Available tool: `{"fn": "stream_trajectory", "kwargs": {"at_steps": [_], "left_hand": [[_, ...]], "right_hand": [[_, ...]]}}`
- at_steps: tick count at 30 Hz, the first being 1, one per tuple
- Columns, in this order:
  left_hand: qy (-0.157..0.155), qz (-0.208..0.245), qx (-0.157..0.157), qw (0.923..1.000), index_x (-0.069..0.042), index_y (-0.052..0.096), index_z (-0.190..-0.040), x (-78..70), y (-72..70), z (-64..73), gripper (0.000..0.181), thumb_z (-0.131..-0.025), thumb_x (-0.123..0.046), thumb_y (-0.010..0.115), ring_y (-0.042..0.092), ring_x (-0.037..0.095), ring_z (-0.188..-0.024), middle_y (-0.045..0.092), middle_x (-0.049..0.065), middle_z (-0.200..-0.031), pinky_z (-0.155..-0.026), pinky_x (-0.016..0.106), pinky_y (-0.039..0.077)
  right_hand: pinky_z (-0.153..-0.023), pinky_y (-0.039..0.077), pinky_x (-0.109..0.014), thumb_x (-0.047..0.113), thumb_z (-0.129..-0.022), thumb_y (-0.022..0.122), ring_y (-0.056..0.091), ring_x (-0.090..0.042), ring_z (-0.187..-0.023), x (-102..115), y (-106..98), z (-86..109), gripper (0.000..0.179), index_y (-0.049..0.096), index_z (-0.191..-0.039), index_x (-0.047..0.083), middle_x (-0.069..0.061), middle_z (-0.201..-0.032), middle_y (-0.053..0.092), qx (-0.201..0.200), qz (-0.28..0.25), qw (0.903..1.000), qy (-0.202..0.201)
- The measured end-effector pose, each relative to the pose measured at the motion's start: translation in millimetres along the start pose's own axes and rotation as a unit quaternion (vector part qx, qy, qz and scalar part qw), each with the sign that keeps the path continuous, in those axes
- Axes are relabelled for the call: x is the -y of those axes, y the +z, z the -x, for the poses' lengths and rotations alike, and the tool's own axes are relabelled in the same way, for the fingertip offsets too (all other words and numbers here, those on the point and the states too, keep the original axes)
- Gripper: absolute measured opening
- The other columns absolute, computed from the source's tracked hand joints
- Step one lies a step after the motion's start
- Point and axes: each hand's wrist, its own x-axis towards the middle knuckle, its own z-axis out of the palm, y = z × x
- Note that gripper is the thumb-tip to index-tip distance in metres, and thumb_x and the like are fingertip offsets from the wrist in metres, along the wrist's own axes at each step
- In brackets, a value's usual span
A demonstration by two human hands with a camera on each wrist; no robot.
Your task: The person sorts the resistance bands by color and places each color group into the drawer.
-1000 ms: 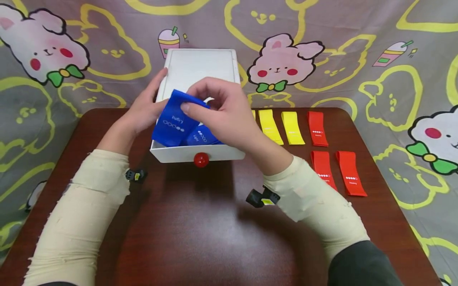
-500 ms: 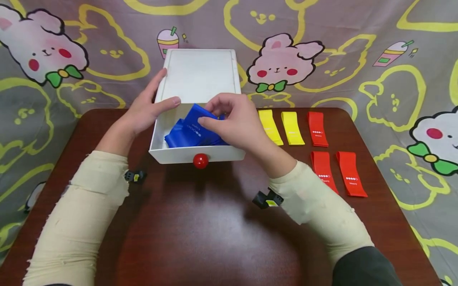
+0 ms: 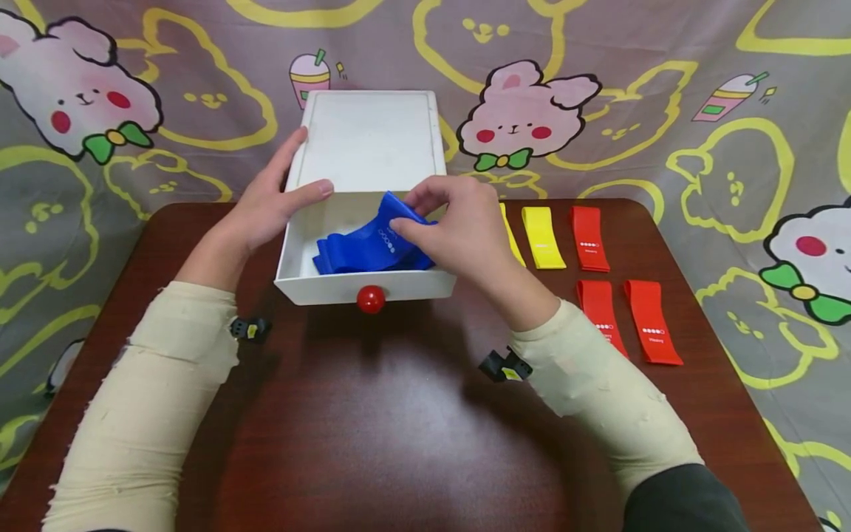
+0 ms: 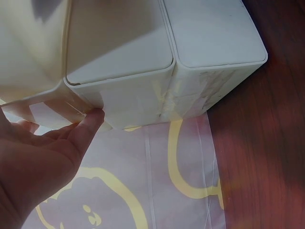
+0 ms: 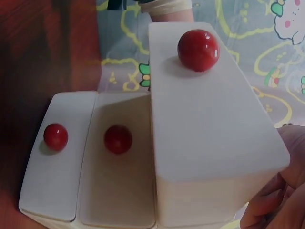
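Observation:
A white drawer cabinet stands at the back of the table, its top drawer pulled out. Inside lie several folded blue resistance bands. My right hand pinches one blue band, printed with small circles, between thumb and fingers over the drawer's right part. Its lower end meets the other bands. My left hand rests against the cabinet's left side, fingers extended and thumb at the top's front edge. In the right wrist view the drawer front hides the bands.
Right of the cabinet lie yellow bands and red bands on the brown table. Below the pulled-out drawer are two pushed-in drawers with red knobs. A patterned cloth hangs close behind.
My right hand has lowered the blue band from above the drawer's left part into the drawer and shifted right. The left thumb, earlier behind the band, now shows; that hand stays in place.

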Motion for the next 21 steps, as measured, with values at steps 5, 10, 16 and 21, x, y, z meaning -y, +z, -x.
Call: {"fn": "stream_trajectory", "kwargs": {"at_steps": [5,10,16,21], "left_hand": [[0.001,0.004,0.002,1.0,-0.045,0.008,-0.159,0.3,-0.1,-0.3,0.088,-0.092,-0.051,0.064,0.029,0.039,-0.139,0.014,0.003,-0.164,-0.104,0.064,0.033],[0.001,0.001,0.002,1.0,-0.045,0.007,-0.159,0.8,-0.2,-1.0,0.088,-0.092,-0.052,0.064,0.027,0.039,-0.14,0.012,0.002,-0.165,-0.105,0.064,0.032],[0.007,0.0,0.001,1.0,-0.046,0.007,-0.159,1.6,-0.2,-1.4,0.088,-0.092,-0.052,0.064,0.028,0.04,-0.14,0.012,0.002,-0.165,-0.104,0.065,0.033],[0.006,0.002,0.001,1.0,-0.046,0.007,-0.159,1.8,-0.1,-0.8,0.088,-0.091,-0.052,0.064,0.027,0.04,-0.141,0.012,0.001,-0.165,-0.104,0.065,0.033]], "right_hand": [[-0.072,0.049,-0.029,0.033,-0.083,0.083,0.059,-0.014,-0.098,-8,-4,1.6,0.029,0.076,-0.102,0.013,0.003,-0.092,0.071,-0.002,0.013,0.9999,0.004],[-0.075,0.047,-0.031,0.03,-0.082,0.084,0.059,-0.012,-0.094,-19,-9,3.4,0.028,0.076,-0.102,0.012,0.004,-0.091,0.071,-0.018,0.018,0.9997,-0.005],[-0.066,0.048,-0.03,0.026,-0.082,0.085,0.057,-0.013,-0.083,-29,-13,7.6,0.028,0.076,-0.103,0.011,0.003,-0.093,0.071,-0.023,-0.012,0.9996,-0.013],[-0.059,0.044,-0.031,0.027,-0.082,0.085,0.053,-0.021,-0.073,-35,-16,13.7,0.029,0.076,-0.105,0.012,0.006,-0.095,0.07,-0.014,-0.056,0.9983,-0.005]]}}
